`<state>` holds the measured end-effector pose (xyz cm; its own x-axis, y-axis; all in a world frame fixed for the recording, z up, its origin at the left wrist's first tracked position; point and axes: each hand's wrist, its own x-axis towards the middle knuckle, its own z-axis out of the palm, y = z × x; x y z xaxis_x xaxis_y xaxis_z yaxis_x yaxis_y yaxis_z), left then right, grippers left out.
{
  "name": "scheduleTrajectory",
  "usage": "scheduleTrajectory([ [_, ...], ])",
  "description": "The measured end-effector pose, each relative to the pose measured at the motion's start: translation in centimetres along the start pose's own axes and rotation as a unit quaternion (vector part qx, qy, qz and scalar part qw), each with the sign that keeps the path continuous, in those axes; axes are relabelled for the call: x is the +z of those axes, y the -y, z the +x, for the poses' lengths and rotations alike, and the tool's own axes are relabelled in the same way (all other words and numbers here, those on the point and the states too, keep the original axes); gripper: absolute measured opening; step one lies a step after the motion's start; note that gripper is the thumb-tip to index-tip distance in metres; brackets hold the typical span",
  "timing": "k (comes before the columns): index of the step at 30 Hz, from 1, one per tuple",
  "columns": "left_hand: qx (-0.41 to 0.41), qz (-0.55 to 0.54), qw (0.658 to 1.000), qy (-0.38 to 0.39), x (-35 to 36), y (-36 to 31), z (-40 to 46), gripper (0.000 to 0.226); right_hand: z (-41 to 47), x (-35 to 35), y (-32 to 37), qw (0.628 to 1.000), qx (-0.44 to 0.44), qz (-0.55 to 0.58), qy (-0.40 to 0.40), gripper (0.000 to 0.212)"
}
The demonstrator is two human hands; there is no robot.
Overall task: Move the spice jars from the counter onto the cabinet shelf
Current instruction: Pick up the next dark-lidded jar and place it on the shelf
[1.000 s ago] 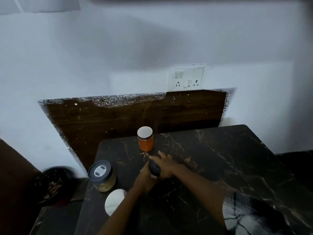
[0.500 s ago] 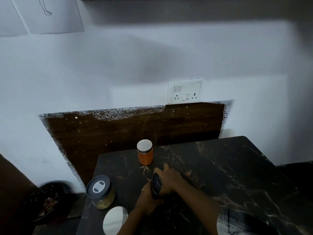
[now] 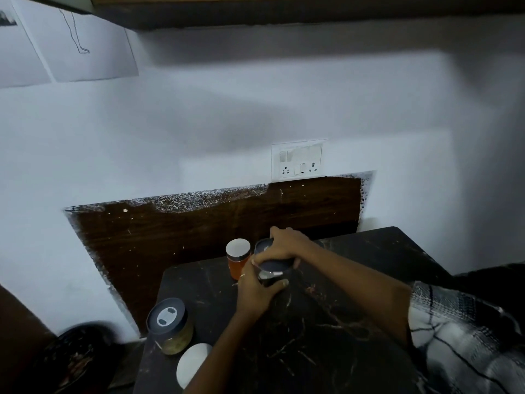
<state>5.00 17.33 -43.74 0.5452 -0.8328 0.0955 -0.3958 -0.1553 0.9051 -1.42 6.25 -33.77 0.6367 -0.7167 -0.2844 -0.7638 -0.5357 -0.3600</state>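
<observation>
Lifted now, the dark-lidded jar, clear of the worktop where it stood half a second ago, and carried toward the back edge; camera tilted upward as well, bringing the underside of a wooden cabinet into sight at the top.

Both hands clamped on that jar: right hand curled over the lid from above and behind, left hand wrapped round the lower body, thumb across the front. Jar tilted, held between the two palms, most of its glass hidden by fingers. Contents too dark to make out.

Probably the carrying step for the first jar, with three more waiting. Next move likely a raise to the cabinet above; shelf itself not visible, only the bottom edge, so door and landing spot cannot be judged. Two-handed hold suggests care with smooth glass; one hand may need freeing if a door must be opened.

Still on the worktop: orange jar with white lid, near the back edge, just left of the held jar and partly behind the left hand. Jar with grey lid and pale contents near the left edge. White lid of another jar at the front-left corner, partly covered by the left forearm.

On the wall behind: switch and socket plate, paper sheets upper left.
</observation>
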Motion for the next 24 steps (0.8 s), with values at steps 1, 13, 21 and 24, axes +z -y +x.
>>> scheduleTrajectory([
  [1, 0.009, -0.004, 1.000, -0.005, -0.1, -0.8, 0.0, 0.083, -0.5, -0.7, 0.2, 1.000, 0.003, 0.021, -0.003, 0.085],
  [13, 0.121, -0.118, 0.985, 0.040, -5.4, -8.5, 1.4, 0.050, -5.4, -11.2, 5.0, 0.995, -0.072, 0.026, 0.069, 0.074],
  [21, 0.135, -0.132, 0.982, 0.016, -6.6, -10.6, 1.2, 0.078, -7.0, -12.2, 7.0, 0.996, -0.052, 0.001, -0.066, 0.055],
  [24, 0.130, -0.153, 0.979, 0.031, -7.5, -10.6, 1.1, 0.065, -7.7, -13.4, 7.0, 0.996, -0.090, 0.020, -0.004, 0.065],
])
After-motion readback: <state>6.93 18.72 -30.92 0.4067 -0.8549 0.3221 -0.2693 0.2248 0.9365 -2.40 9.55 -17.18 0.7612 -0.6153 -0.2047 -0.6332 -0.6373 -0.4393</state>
